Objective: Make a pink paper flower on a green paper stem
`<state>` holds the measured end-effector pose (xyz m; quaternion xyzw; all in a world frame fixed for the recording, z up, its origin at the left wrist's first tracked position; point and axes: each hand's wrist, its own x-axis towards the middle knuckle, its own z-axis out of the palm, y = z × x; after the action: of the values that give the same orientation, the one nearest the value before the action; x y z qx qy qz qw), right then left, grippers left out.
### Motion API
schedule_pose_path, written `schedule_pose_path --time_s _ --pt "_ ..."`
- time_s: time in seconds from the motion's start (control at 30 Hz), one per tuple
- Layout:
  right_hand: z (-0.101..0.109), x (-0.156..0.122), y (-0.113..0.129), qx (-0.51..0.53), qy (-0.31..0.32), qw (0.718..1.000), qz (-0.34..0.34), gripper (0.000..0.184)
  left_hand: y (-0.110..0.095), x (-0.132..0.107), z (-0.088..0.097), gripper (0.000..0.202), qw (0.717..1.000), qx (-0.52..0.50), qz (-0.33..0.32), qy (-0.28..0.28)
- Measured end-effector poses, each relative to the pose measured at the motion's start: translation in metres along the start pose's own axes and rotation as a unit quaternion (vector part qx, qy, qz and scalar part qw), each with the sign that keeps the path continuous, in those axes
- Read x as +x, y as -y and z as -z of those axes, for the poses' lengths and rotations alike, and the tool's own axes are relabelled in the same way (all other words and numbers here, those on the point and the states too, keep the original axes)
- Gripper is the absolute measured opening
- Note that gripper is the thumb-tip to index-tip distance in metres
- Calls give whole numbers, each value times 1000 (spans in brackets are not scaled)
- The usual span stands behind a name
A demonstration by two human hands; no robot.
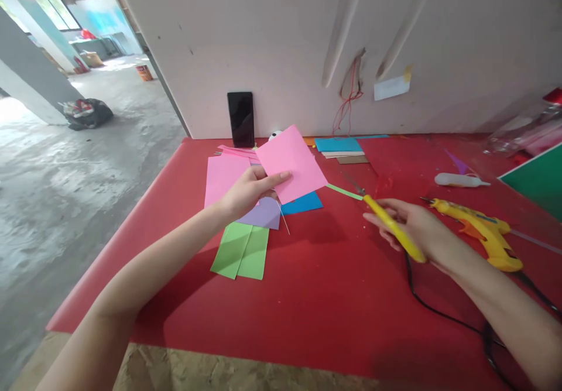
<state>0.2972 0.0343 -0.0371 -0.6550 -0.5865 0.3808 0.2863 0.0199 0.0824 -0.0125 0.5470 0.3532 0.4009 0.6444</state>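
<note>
My left hand (pixel 250 191) is closed on a pink sheet of paper (pixel 292 163) and holds it lifted above the red table (pixel 307 297). Under it lie another pink sheet (pixel 222 177), a purple piece (pixel 266 214), a blue piece (pixel 302 203) and a folded green sheet (pixel 241 251). My right hand (pixel 413 227) grips yellow-handled scissors (pixel 390 224), whose blades point up-left toward a thin green paper strip (pixel 345 192).
A yellow glue gun (pixel 480 232) with a black cord (pixel 439 312) lies at the right. A white glue bottle (pixel 461 180), blue and brown card stacks (pixel 340 148), a black phone (pixel 240 119) against the wall and a green board (pixel 540 180) are farther back.
</note>
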Motion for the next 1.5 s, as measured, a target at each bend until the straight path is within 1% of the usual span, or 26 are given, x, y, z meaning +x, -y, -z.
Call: schedule_pose_path --time_s 0.07,0.13,0.2,0.23,0.27,0.3,0.37,0.4,0.47,0.53,0.6,0.67,0.87,0.97,1.17,1.5 --pt "-3 -10 20 90 25 996 2 37 -2 1 2 29 999 -28 -14 -8" --pt "-9 -18 39 159 54 986 6 33 -3 2 4 29 998 -47 -26 -14" --pt "-16 -25 52 202 82 976 14 28 -3 4 7 29 997 -58 -35 -24" --pt "-20 -27 57 230 105 967 21 25 -4 6 8 29 997 -65 -36 -33" --pt "-24 -29 60 265 136 954 30 24 -4 7 9 28 996 -76 -33 -45" --pt "-28 -31 62 303 173 936 41 29 -4 8 10 27 994 -91 -27 -60" --pt "-34 -37 65 372 250 892 58 41 -5 10 11 22 987 -126 -8 -96" --pt "-37 -40 66 392 284 873 59 41 -5 11 12 20 984 -141 1 -110" --pt "-42 -47 68 399 334 853 43 31 -6 12 12 18 979 -161 12 -126" --pt "-45 -53 69 395 369 841 22 24 -6 13 13 19 976 -171 13 -130" --pt "-46 -56 70 393 381 837 11 19 -5 13 13 21 975 -175 14 -135" --pt "-46 -56 70 395 380 836 10 17 -4 13 12 22 976 -169 18 -140" --pt "-46 -51 67 399 386 832 10 18 -4 11 9 26 981 -145 15 -130" --pt "-46 -50 66 397 395 828 16 20 -5 11 8 27 977 -169 19 -127" --pt "-43 -46 62 395 408 822 43 23 -6 11 6 29 968 -227 18 -102" --pt "-42 -44 61 390 422 816 60 26 -6 11 6 29 964 -239 15 -112"
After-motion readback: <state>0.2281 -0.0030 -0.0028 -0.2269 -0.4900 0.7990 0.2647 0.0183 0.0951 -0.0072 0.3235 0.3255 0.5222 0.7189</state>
